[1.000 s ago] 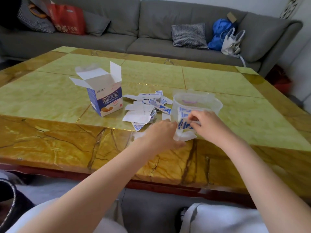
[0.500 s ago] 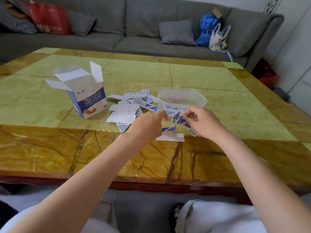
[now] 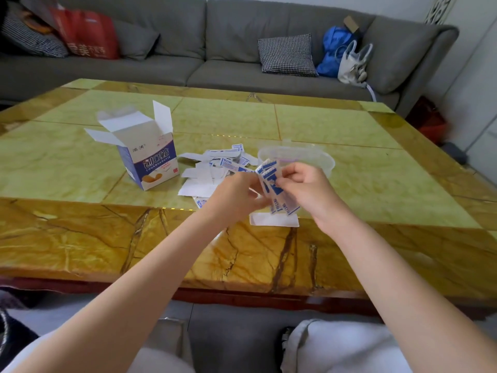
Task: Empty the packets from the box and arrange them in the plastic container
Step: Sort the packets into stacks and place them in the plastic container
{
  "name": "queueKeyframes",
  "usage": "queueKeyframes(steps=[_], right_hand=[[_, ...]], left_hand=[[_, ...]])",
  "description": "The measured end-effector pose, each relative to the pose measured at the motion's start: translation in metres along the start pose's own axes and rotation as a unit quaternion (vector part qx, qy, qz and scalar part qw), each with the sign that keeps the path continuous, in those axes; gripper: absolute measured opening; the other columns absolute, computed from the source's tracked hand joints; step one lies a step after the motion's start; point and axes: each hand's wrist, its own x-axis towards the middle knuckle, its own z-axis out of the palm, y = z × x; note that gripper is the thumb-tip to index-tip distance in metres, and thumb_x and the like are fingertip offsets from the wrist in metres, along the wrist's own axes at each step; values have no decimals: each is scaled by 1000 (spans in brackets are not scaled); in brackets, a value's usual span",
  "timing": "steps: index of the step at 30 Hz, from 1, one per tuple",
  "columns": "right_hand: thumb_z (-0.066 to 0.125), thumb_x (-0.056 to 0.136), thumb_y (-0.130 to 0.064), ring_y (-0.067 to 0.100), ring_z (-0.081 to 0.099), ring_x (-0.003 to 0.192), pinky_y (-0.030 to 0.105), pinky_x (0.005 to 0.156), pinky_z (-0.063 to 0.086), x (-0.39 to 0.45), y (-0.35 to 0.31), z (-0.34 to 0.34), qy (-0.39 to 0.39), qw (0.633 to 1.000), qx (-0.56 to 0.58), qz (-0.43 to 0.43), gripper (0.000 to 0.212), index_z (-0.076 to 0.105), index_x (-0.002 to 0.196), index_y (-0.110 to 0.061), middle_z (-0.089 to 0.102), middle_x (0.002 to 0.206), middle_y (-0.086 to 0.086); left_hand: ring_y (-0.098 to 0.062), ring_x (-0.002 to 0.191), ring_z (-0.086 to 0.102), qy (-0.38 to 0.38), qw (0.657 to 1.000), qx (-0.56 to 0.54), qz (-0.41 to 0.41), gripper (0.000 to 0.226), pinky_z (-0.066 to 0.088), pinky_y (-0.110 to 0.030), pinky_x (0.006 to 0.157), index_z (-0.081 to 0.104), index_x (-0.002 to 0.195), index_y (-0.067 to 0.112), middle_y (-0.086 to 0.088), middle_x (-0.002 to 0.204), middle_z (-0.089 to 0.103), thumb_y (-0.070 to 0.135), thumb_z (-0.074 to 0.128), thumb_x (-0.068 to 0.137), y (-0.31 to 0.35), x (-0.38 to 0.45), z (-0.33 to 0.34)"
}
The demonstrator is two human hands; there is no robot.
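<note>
Two bare hands are closed on one fanned bunch of blue-and-white paper packets (image 3: 271, 184) above a yellow-green marble table (image 3: 349, 130).

Largest to smallest: the open blue-and-white cardboard box (image 3: 149, 157) is stood upright at left; the clear plastic container (image 3: 322, 160) is set behind the right hand (image 3: 306, 187); loose packets (image 3: 215, 170) are scattered between them; the left hand (image 3: 236, 195) is pinched on the bunch's near edge.

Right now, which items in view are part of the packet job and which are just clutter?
Job items:
- open box, upright on the table
- loose packets piled beside it
- bunch of packets in the grip of both the left hand and right hand
- clear plastic container

Clutter:
- sofa
- checked cushion
- red bag
- blue bag
- white bag
</note>
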Motion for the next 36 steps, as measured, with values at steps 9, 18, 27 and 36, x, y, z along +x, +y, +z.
queueKeyframes(steps=[9, 18, 27, 36], right_hand=[[52, 89, -8, 21, 60, 97, 34, 82, 49, -6, 23, -13, -43, 879, -444, -169, 21, 65, 102, -17, 67, 103, 3], [56, 88, -11, 24, 55, 102, 29, 80, 41, -4, 31, -14, -94, 873, -455, -150, 20, 66, 106, -11, 62, 106, 6], [52, 85, -5, 24, 57, 94, 28, 71, 40, 0, 29, -9, -69, 876, -456, -143, 22, 68, 98, -14, 66, 98, 7], [57, 89, -12, 11, 53, 63, 27, 61, 40, 3, 17, -14, -48, 975, -201, -82, 8, 64, 87, -10, 61, 72, 0]], left_hand=[[-19, 108, 54, -95, 968, 230, -8, 33, 42, -28, 88, 58, 116, 14, -4, 117, 59, 19, 62, 84, -11, 4, 11], [-18, 111, 53, -147, 963, 224, -8, 43, 42, -25, 89, 56, 120, 13, -3, 122, 55, 23, 69, 80, -9, 5, -1], [-11, 90, 59, -159, 955, 224, 113, 16, 48, -21, 83, 68, 98, 12, -3, 107, 61, 11, 64, 83, -15, -1, -7], [-12, 65, 57, -7, 1000, -7, 13, 11, 46, -17, 63, 54, 83, 17, 2, 81, 66, 10, 51, 91, -23, 1, -35]])
